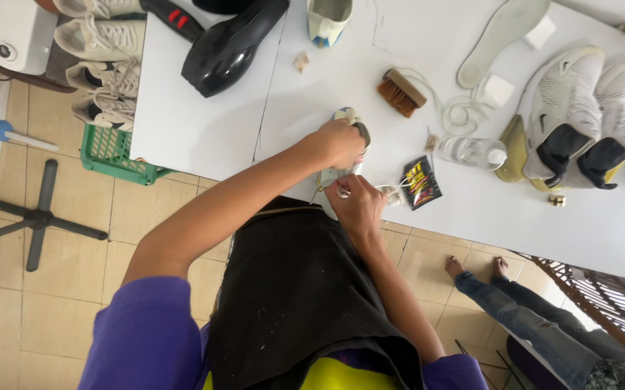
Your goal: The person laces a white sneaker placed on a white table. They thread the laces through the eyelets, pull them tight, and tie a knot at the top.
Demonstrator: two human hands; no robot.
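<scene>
The white flat-topped bench point(204, 130) carries a wooden-backed brush with brown bristles point(401, 92), a clear plastic bottle lying on its side point(473, 152), a small black sachet with red and yellow print point(420, 183) and a pale shoe insole point(502, 40). A glossy black moulded shoe form point(230, 45) lies near the far edge, and a pair of white mesh trainers with black heels point(580, 119) rests at the right. A loose coil of what looks like white lace point(458, 112) lies between brush and trainers.
</scene>
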